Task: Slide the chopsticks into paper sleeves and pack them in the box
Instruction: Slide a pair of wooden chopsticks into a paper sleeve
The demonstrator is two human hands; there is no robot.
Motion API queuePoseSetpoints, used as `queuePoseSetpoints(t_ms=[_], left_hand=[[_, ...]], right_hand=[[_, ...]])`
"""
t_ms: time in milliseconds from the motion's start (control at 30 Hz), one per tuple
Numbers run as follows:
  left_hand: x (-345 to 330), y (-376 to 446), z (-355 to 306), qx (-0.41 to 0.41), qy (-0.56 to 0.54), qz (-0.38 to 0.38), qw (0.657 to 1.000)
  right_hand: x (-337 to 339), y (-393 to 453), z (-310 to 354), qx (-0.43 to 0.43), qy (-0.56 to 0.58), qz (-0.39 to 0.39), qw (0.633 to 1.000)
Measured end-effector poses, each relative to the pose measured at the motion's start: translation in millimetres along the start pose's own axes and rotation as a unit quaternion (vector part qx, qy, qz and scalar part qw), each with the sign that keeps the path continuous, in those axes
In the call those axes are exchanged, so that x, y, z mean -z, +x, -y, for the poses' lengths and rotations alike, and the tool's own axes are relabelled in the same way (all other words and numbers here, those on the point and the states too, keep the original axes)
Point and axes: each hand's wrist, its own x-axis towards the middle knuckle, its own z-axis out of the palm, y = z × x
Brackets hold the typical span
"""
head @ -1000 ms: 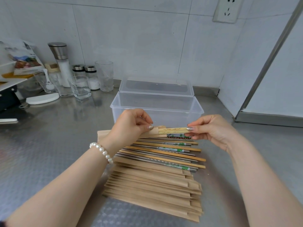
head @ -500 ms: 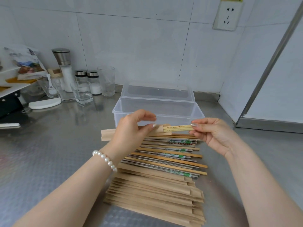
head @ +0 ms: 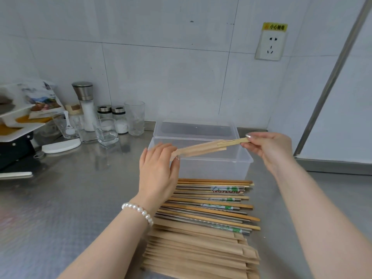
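A sleeved pair of chopsticks (head: pixel 203 147) hangs tilted over the clear plastic box (head: pixel 213 168), right end higher. My right hand (head: pixel 267 147) pinches the bare chopstick tops that stick out of the brown paper sleeve. My left hand (head: pixel 159 174) is at the sleeve's lower left end, fingers loosely spread beside it; whether it still grips is unclear. Loose chopsticks (head: pixel 211 202), wood and metal with green print, lie in a row in front of the box. A stack of empty paper sleeves (head: pixel 197 252) lies nearest me.
The box's lid (head: pixel 195 128) lies flipped back behind it. Glasses (head: pixel 134 117), a salt grinder (head: pixel 85 105) and small shakers (head: pixel 112 117) stand at the back left on the steel counter (head: pixel 70 198). A white rack with packets is at the far left. A wall corner rises at right.
Both hands rose and carried the sleeved chopsticks from just above the loose row to over the box. The pair now tilts up to the right, and my left hand's fingers have loosened.
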Motion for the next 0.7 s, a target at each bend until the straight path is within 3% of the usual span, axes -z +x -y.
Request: queuePoseSetpoints(t_ms=[167, 200, 267, 367, 533, 700], left_hand=[[-3, -2, 3, -0.002, 0.031, 0.043, 0.999], [-2, -2, 3, -0.003, 0.036, 0.045, 0.998], [-3, -2, 3, -0.011, 0.050, 0.055, 0.997], [-3, -2, 1, -0.017, 0.058, 0.060, 0.996], [-3, -3, 1, -0.014, 0.047, 0.060, 0.997], [-6, -3, 4, -0.025, 0.050, 0.054, 0.997]], right_hand=[[-31, 19, -10, 0.001, -0.146, -0.021, 0.989], [-35, 24, -16, 0.027, -0.233, -0.029, 0.972], [-39, 26, -24, 0.090, -0.420, -0.032, 0.902], [-46, 20, -25, 0.099, -0.558, -0.005, 0.824], [-57, 16, -19, 0.080, -0.654, 0.055, 0.751], [-47, 22, -7, 0.101, -0.637, 0.056, 0.762]])
